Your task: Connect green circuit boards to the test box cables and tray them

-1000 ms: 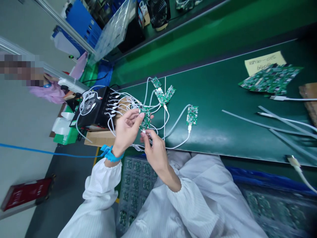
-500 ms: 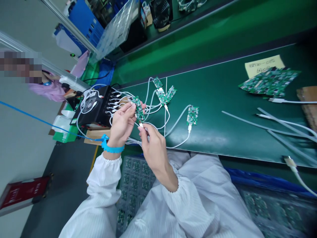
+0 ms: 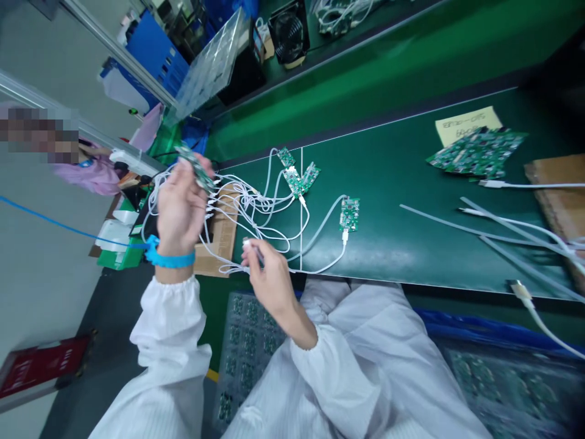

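Observation:
Raised over the left end of the green bench (image 3: 388, 244), my left hand (image 3: 180, 204) grips a green circuit board (image 3: 196, 167) and wears a blue wrist strap (image 3: 171, 259). My right hand (image 3: 269, 274) pinches the white plug (image 3: 247, 242) of a cable near the bench's front edge, apart from that board. A cabled board (image 3: 350, 214) lies to the right of my hands. Several smaller boards (image 3: 297, 182) with white cables sit together further back.
A tangle of white cables (image 3: 247, 210) covers cardboard (image 3: 223, 244) at the left. A board stack (image 3: 479, 152), a yellow note (image 3: 466, 125) and loose cables (image 3: 503, 235) are at the right. Trays of boards (image 3: 247, 341) are below. A person (image 3: 91, 171) is at far left.
My left hand has moved left and up with the board, away from my right hand. The plug in my right hand has come apart from the board and shifted slightly left and down.

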The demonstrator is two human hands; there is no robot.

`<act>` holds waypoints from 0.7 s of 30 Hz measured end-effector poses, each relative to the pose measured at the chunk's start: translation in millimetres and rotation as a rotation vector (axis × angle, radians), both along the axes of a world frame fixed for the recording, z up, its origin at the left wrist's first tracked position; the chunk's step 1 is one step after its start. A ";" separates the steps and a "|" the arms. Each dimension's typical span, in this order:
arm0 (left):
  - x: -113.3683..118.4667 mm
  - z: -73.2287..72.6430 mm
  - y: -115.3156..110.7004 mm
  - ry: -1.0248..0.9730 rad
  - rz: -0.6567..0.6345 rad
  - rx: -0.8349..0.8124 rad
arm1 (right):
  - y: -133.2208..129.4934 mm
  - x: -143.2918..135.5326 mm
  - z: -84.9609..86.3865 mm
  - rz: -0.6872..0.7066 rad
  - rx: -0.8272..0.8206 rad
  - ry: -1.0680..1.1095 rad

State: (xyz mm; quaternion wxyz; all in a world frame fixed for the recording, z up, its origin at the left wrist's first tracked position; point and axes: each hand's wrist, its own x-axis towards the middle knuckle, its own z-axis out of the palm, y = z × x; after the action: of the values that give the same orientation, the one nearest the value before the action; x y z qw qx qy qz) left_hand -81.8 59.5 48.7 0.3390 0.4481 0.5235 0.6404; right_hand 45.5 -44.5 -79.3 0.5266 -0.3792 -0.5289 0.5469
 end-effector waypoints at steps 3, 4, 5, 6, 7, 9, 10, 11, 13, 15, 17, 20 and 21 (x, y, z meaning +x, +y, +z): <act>21.3 -20.9 -24.3 -0.003 -0.099 -0.139 | 12.2 5.1 -1.9 -0.127 -0.013 0.081; 27.3 -29.3 -30.5 -0.018 -0.102 -0.160 | 14.4 6.6 -2.5 -0.138 -0.029 0.110; 31.6 -36.9 -34.9 -0.035 -0.103 -0.174 | 15.2 7.6 -3.2 -0.132 -0.048 0.138; 34.3 -43.2 -37.7 -0.050 -0.111 -0.194 | 14.8 8.2 -4.0 -0.115 -0.066 0.160; 35.5 -48.0 -39.1 -0.063 -0.119 -0.210 | 13.8 8.4 -4.7 -0.095 -0.078 0.174; 35.1 -53.5 -39.7 -0.086 -0.134 -0.241 | 11.0 8.4 -5.5 -0.066 -0.071 0.175; 34.2 -54.9 -39.7 -0.096 -0.139 -0.252 | 10.0 8.5 -5.4 -0.058 -0.059 0.166; 33.4 -55.7 -39.7 -0.106 -0.142 -0.260 | 9.4 8.7 -5.1 -0.055 -0.048 0.156; 32.4 -56.7 -40.3 -0.119 -0.144 -0.270 | 9.2 9.7 -4.0 -0.058 -0.036 0.135; 32.9 -57.8 -41.7 -0.121 -0.141 -0.274 | 9.7 10.9 -3.3 -0.059 -0.032 0.122; 34.3 -58.9 -43.1 -0.122 -0.134 -0.268 | 9.9 12.1 -3.1 -0.053 -0.027 0.116; 36.4 -60.4 -44.4 -0.126 -0.125 -0.258 | 9.4 13.4 -3.0 -0.033 -0.026 0.116; 36.7 -61.1 -44.6 -0.122 -0.120 -0.256 | 9.2 13.7 -2.9 -0.023 -0.033 0.118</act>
State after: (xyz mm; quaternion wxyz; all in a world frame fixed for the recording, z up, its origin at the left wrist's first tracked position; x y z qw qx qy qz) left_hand -45.1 14.9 -12.5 0.4624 0.3920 0.5516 0.5729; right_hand 59.2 -35.2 -82.2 0.5567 -0.3609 -0.4836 0.5709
